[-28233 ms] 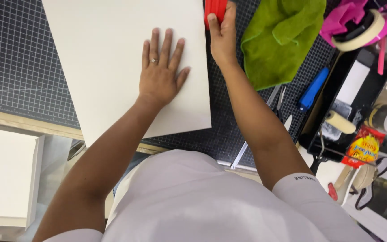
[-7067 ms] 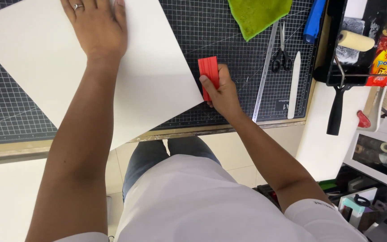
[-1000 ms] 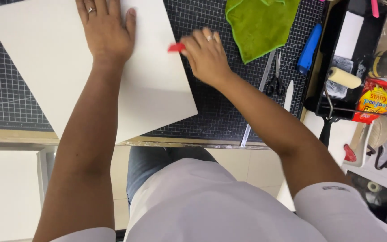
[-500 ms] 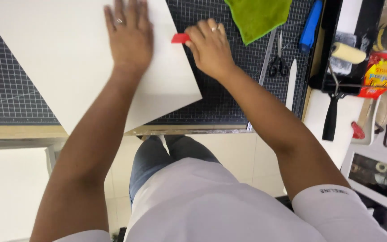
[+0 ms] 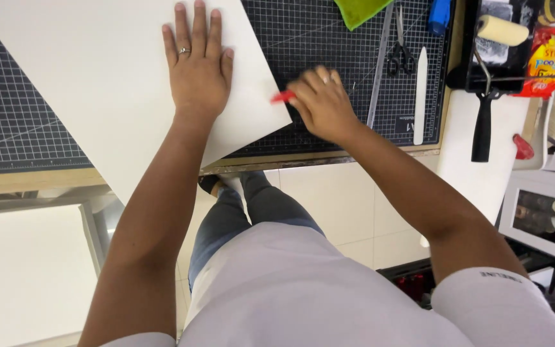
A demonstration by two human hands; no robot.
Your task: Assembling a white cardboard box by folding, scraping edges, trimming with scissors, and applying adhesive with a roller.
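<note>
Cutting mat point(image 5: 329, 38) is black w/ a white grid, sits on a wood-edged table point(image 5: 27, 181). Green cloth point(image 5: 360, 9) at the mat's far edge. Metal ruler point(image 5: 379, 61), scissors point(image 5: 399, 54) and a white folding tool point(image 5: 420, 93) lie side by side near its right edge. Paint roller point(image 5: 501, 31) in a black tray point(image 5: 467, 61) at the table's right edge, snack bag point(image 5: 550, 61) next to it.

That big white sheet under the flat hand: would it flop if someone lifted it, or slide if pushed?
The white sheet probably stays fairly stiff: its corner juts past the table edge without drooping. It looks thin, so likely light. It may slide easily on the cutting mat, perhaps why the left hand presses it flat.
</note>
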